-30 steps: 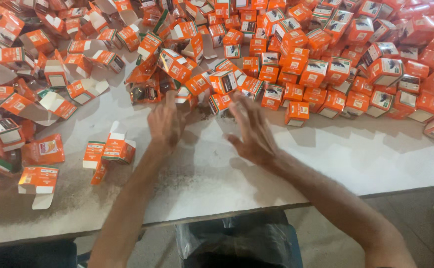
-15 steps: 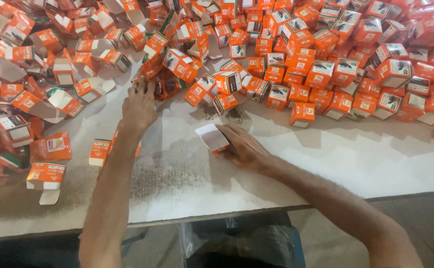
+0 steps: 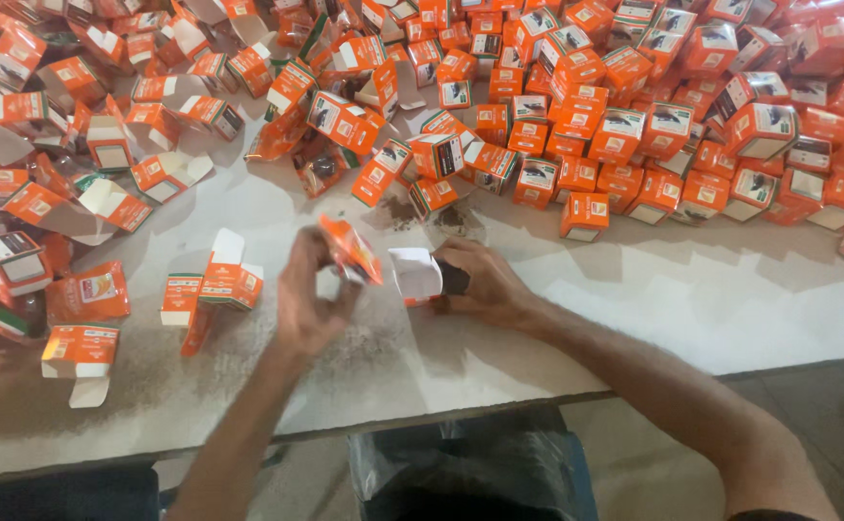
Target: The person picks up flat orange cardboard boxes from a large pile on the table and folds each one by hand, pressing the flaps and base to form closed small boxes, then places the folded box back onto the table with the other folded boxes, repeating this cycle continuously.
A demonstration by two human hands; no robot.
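Left hand (image 3: pixel 311 294) lifted orange packet (image 3: pixel 352 249), crumpled

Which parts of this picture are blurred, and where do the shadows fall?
Head view: the left hand and its orange packet are motion-blurred; the right hand on the open box looks sharper; soft shadows lie under the box pile, on the table.

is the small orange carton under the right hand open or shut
Open. The small orange carton lies on its side on the white table, white flap folded out towards the left hand; the right hand steadies it.
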